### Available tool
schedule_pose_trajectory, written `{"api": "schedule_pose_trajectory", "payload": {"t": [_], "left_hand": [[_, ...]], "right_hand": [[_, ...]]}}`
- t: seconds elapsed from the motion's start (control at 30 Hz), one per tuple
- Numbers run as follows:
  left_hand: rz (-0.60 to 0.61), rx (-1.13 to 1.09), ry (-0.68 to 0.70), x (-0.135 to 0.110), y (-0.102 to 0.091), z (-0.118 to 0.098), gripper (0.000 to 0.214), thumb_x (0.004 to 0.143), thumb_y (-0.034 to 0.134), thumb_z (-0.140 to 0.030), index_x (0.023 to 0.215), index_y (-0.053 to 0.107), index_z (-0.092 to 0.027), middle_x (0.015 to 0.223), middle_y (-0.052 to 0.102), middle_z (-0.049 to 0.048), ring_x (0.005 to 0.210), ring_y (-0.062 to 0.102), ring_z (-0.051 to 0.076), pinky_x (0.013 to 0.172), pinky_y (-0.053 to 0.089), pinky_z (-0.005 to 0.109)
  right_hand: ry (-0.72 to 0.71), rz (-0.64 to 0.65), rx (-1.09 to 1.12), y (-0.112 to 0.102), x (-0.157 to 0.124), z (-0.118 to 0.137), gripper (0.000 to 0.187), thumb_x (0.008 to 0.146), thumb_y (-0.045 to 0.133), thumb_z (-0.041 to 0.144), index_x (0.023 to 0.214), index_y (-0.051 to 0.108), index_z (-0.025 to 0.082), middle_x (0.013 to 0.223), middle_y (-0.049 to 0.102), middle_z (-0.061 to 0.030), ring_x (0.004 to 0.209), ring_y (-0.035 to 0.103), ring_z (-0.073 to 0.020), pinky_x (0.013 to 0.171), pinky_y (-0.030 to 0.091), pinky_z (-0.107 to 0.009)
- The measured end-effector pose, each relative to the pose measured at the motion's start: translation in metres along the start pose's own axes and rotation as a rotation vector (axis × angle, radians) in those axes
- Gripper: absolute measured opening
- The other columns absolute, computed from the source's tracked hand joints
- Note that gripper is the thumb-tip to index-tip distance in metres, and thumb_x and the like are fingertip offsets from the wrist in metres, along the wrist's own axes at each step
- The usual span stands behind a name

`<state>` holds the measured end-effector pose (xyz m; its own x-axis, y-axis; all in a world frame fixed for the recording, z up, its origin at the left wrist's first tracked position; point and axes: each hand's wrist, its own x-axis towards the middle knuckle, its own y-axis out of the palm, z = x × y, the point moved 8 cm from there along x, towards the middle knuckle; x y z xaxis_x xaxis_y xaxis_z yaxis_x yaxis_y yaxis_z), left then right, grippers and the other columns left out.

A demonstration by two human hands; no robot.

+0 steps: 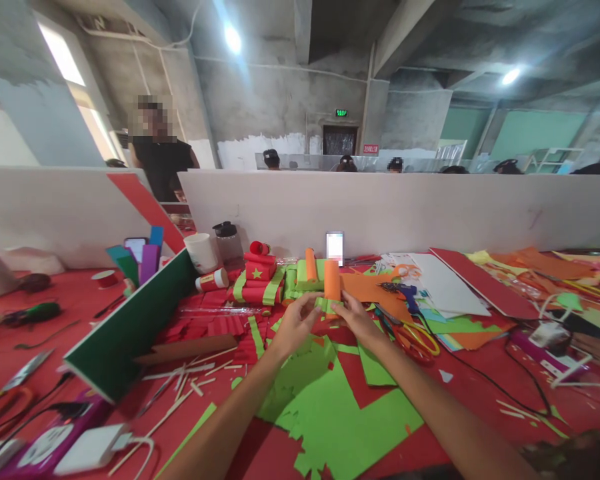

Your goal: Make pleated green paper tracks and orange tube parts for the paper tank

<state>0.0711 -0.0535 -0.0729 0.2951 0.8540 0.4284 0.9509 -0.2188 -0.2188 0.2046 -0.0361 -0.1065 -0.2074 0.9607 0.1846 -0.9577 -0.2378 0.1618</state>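
Note:
At the middle of the table, a paper model (332, 283) made of an upright orange tube and a light green strip at its base sits between my hands. My left hand (300, 323) pinches the green base from the left. From the right, my right hand (359, 319) closes on the same piece; some fingertips are hidden behind it. Just beyond lies another green paper model (307, 272) with an orange roll on top. Beneath my wrists spread cut light green sheets (345, 417).
A stack of red paper models (261, 277), a white cup (201, 252) and a green board (130, 333) stand left. Right are a glue gun (406, 293), scissors (420, 339) and a power strip (550, 357). A phone (335, 248) leans against the white partition (405, 207). A person (161, 163) stands behind it.

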Motion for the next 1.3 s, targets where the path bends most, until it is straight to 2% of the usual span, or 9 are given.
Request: {"api": "schedule_pose_trajectory", "payload": {"t": [0.1,0.23,0.43,0.57,0.73,0.87,1.03,1.17,1.3], "left_hand": [[-0.006,-0.062,-0.044,0.001,-0.001,0.002,0.037,0.083,0.061,-0.037,0.113,0.059,-0.015,0.082,0.065,0.0025,0.073,0.059,0.015,0.068,0.047,0.025],[-0.009,-0.091,-0.057,0.002,-0.002,0.000,0.033,0.081,0.063,-0.036,0.106,0.062,-0.015,0.085,0.067,0.0042,0.077,0.062,0.016,0.071,0.048,0.026],[0.002,-0.067,-0.036,0.002,-0.002,-0.002,0.030,0.082,0.064,-0.034,0.106,0.062,-0.015,0.090,0.067,0.0056,0.081,0.063,0.017,0.073,0.050,0.027],[0.014,-0.064,-0.021,0.001,-0.003,-0.008,0.029,0.082,0.064,-0.033,0.105,0.062,-0.015,0.080,0.067,0.0035,0.074,0.063,0.016,0.071,0.051,0.027],[-0.011,0.009,0.045,0.000,-0.007,-0.017,0.024,0.080,0.067,-0.030,0.098,0.063,-0.016,0.087,0.066,0.0048,0.080,0.063,0.017,0.074,0.052,0.028],[0.008,0.004,0.096,-0.001,-0.005,-0.019,0.018,0.080,0.067,-0.028,0.093,0.063,-0.016,0.091,0.067,0.0062,0.086,0.064,0.019,0.079,0.053,0.031],[0.022,-0.031,0.158,-0.002,-0.003,-0.024,0.010,0.081,0.066,-0.024,0.088,0.064,-0.017,0.094,0.065,0.0063,0.089,0.064,0.019,0.083,0.054,0.033],[-0.002,0.043,0.206,-0.003,-0.005,-0.031,0.009,0.082,0.065,-0.024,0.088,0.067,-0.019,0.099,0.063,0.0070,0.095,0.062,0.020,0.086,0.053,0.034],[-0.004,0.151,0.235,-0.006,-0.005,-0.039,0.012,0.083,0.065,-0.027,0.092,0.071,-0.021,0.104,0.062,0.0079,0.100,0.060,0.021,0.091,0.050,0.037]], "right_hand": [[-0.012,0.017,-0.009,0.002,-0.001,0.002,0.051,0.078,0.066,0.033,0.127,0.053,0.025,0.114,0.063,-0.0070,0.088,0.066,-0.0212,0.062,0.059,-0.030],[-0.022,0.020,-0.022,0.004,-0.002,0.004,0.053,0.079,0.065,0.033,0.129,0.051,0.025,0.116,0.062,-0.0076,0.092,0.064,-0.0223,0.063,0.059,-0.030],[-0.029,0.029,-0.034,0.005,-0.004,0.005,0.055,0.079,0.067,0.037,0.130,0.049,0.026,0.113,0.064,-0.0075,0.091,0.065,-0.0223,0.070,0.059,-0.034],[-0.144,0.033,-0.064,0.008,-0.005,0.019,0.050,0.078,0.069,0.036,0.124,0.053,0.026,0.118,0.062,-0.0075,0.101,0.063,-0.0236,0.082,0.055,-0.036],[-0.294,0.006,-0.120,0.011,-0.011,0.043,0.048,0.078,0.069,0.033,0.122,0.053,0.026,0.118,0.062,-0.0075,0.106,0.060,-0.0246,0.094,0.049,-0.040],[-0.363,-0.018,-0.173,0.013,-0.018,0.054,0.045,0.077,0.070,0.030,0.119,0.054,0.025,0.115,0.063,-0.0072,0.108,0.059,-0.0259,0.091,0.049,-0.038],[-0.436,-0.056,-0.253,0.009,-0.022,0.056,0.038,0.076,0.071,0.027,0.110,0.056,0.024,0.109,0.063,-0.0064,0.100,0.061,-0.0237,0.088,0.050,-0.036],[-0.442,-0.045,-0.225,0.008,-0.022,0.053,0.035,0.076,0.072,0.029,0.108,0.057,0.024,0.111,0.063,-0.0064,0.104,0.059,-0.0240,0.092,0.048,-0.037],[-0.403,-0.002,-0.184,0.011,-0.020,0.054,0.038,0.077,0.070,0.035,0.111,0.058,0.024,0.111,0.064,-0.0067,0.102,0.060,-0.0245,0.088,0.049,-0.035]]}}
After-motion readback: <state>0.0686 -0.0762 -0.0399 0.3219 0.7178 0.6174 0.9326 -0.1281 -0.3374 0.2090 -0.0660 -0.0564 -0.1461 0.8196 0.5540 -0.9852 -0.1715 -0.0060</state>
